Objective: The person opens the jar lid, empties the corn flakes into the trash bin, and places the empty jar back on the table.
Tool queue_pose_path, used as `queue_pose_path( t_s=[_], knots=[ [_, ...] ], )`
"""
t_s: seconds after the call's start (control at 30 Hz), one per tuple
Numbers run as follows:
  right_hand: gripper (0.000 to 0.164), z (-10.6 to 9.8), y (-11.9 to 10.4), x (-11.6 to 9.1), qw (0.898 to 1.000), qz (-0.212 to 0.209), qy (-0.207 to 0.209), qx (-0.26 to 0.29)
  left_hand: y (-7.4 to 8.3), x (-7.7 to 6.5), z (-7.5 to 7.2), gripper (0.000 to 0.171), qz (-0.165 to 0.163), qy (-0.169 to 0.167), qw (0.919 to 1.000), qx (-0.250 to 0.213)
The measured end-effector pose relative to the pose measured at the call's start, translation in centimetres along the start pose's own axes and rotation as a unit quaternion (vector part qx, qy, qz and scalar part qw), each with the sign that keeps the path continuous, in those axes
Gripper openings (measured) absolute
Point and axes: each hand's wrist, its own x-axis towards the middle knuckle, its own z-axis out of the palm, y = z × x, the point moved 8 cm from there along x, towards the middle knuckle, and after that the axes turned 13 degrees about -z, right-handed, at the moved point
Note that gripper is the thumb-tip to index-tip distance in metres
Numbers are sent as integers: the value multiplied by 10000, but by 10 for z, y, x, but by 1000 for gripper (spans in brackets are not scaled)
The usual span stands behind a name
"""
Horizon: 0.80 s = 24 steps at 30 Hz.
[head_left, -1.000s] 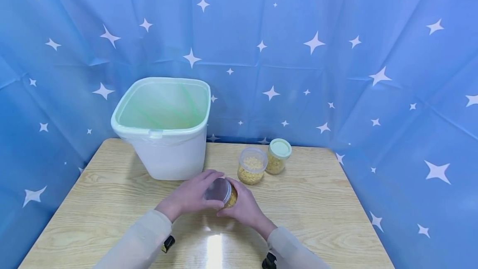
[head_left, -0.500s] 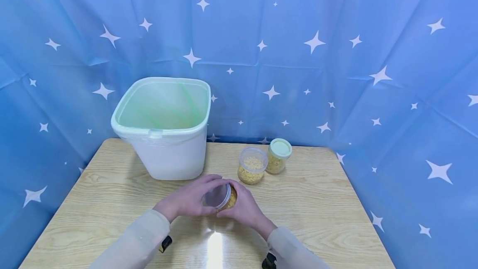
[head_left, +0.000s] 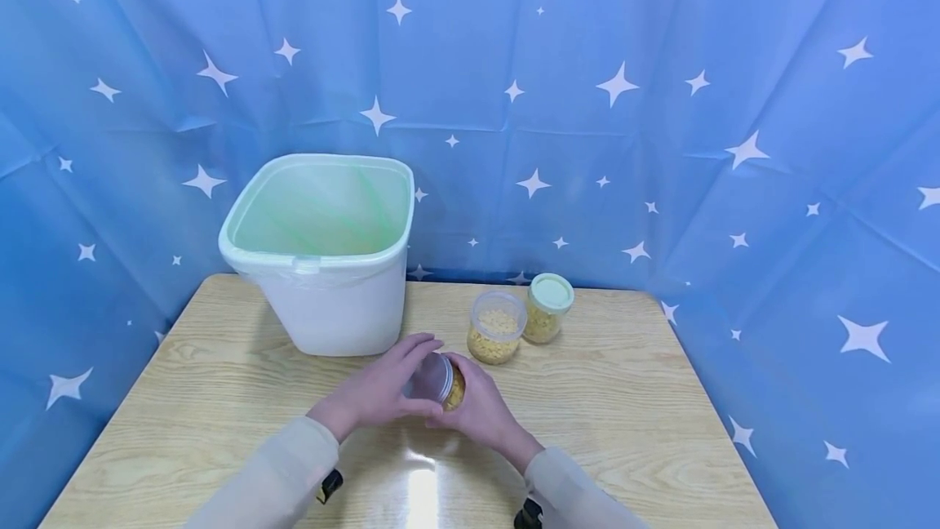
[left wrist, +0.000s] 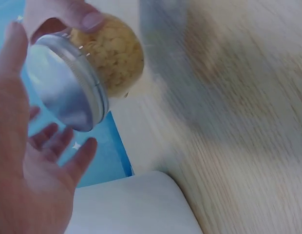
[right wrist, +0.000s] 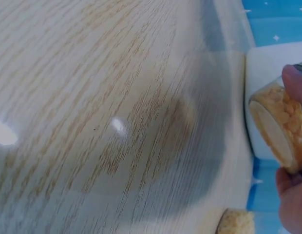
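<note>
**Tilted jar [left wrist: 114,58] partly covered above bench [head_left: 624,431]**

The white bin's [head_left: 341,308] bottom is hard to make out. Left hand [head_left: 378,388]: fingers spread around the silver lid [left wrist: 61,85], contact unclear. Right hand [head_left: 481,408] grips the jar's body, masking part. Beyond, a clear tub [head_left: 495,337] slightly hides a green-lidded jar [head_left: 549,307].

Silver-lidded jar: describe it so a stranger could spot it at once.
Find the big white bin on the table. Just in front and rightward, the right hand grips a tilted jar of yellowish pieces. Its silver lid sets it apart from the green-lidded jar and clear-rimmed jar standing behind.
</note>
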Motion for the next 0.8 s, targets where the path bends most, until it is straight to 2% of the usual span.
queue_pose_path(
  t_s=[0.07, 0.17, 0.23, 0.33, 0.53, 0.8],
  knots=[
    [97, 0, 0, 0, 10000, -19, -1, -39, 3, -1, -1, 87, 222, -166, 9994, -197],
    [99, -1, 0, -1, 10000, -61, 28, 0, 9, -3, -3, 81, 573, -328, 9977, -141],
    [98, -1, 0, -1, 9999, -92, 43, 50, 11, -4, -4, 79, 708, -393, 9967, -13],
    [98, -1, 0, -1, 9999, -142, 45, 47, 11, -5, -4, 79, 735, -444, 9963, 103],
    [98, -1, 0, 0, 9999, -121, 58, 76, 7, -4, -5, 76, 431, -338, 9984, 103],
    [95, 2, 1, -1, 10000, -36, 26, -10, -2, -2, -5, 76, -315, -80, 9993, 166]
  ],
)
